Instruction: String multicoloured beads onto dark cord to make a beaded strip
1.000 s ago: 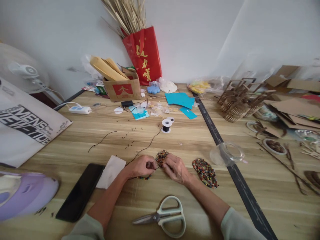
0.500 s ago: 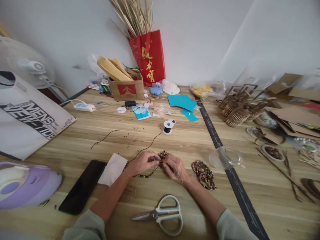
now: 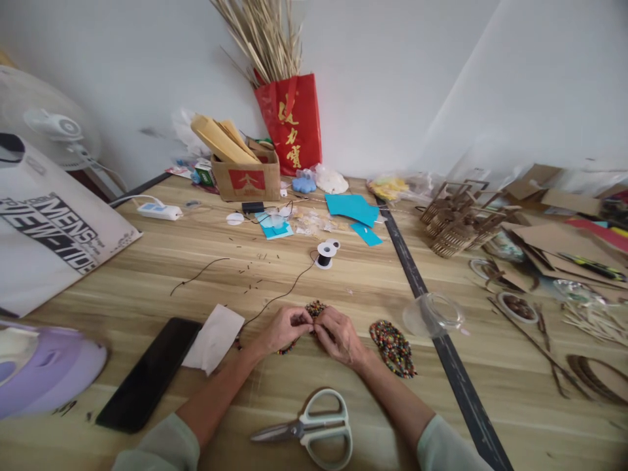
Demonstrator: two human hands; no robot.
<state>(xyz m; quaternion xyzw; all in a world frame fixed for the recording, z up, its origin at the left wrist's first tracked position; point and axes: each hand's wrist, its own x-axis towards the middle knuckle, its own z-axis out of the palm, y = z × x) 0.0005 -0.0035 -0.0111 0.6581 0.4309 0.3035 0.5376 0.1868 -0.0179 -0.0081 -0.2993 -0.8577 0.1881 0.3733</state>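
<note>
Close to the middle of the table, my left hand (image 3: 288, 328) and my right hand (image 3: 339, 335) meet fingertip to fingertip in a pinch. Both pinch a string of small multicoloured beads (image 3: 316, 306), part of which lies just beyond my fingers. Its exact grip point is partly hidden by them. A thin black cord (image 3: 279, 296) runs from a white spool (image 3: 324, 255) towards my left wrist. Right of my right hand lies a coiled heap of bead strings (image 3: 392, 348). Scissors with pale handles (image 3: 314, 428) rest in front of me, between my forearms.
At left are a black phone (image 3: 150, 374), a white paper (image 3: 214, 339) and a purple appliance (image 3: 53, 369). A clear plastic container (image 3: 434, 314) stands right, past the bead heap. Small woven baskets (image 3: 454, 226), a cardboard box (image 3: 245, 178) and blue paper (image 3: 352, 209) lie further back.
My fingertips have come closer together at the bead string. The whole view has shifted slightly, with the table things appearing a little further left and lower.
</note>
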